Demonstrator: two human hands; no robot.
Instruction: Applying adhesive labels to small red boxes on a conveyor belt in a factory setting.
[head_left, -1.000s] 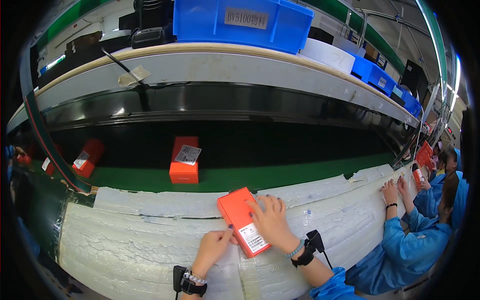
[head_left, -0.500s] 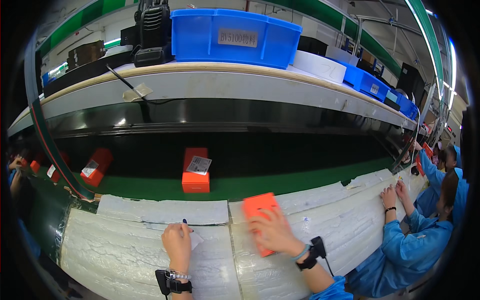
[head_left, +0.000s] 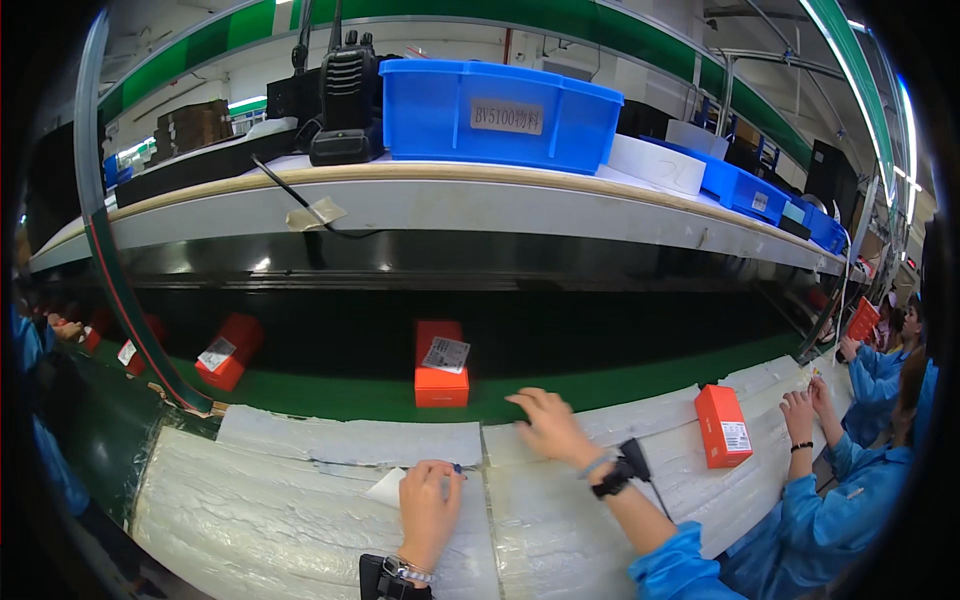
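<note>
My left hand [head_left: 430, 512] is over the white-covered bench, its fingers drawn together. A small white slip [head_left: 386, 486] shows against its left side; I cannot tell whether the fingers hold it. A dark blue spot at the thumb tip is too small to name. My right hand [head_left: 552, 428] reaches over the bench's far edge toward the green conveyor belt [head_left: 330, 397], fingers outstretched and nothing in them. Nearest to it, an orange-red box [head_left: 441, 386] with a white label lies on the belt. Another orange-red box [head_left: 718, 420], labelled near its lower end, rests on the bench at the right.
More orange-red boxes [head_left: 230, 352] sit on the belt at the left. Above the belt a shelf [head_left: 440, 200] carries a blue bin [head_left: 500, 115] and a black two-way radio [head_left: 347, 100]. Co-workers in blue [head_left: 850, 510] are close on the right; another person's hand shows far left.
My right hand has let go of the orange-red box, now on the bench at the right, and reached toward the belt. The white slip has passed from the right to the left of my left hand.
</note>
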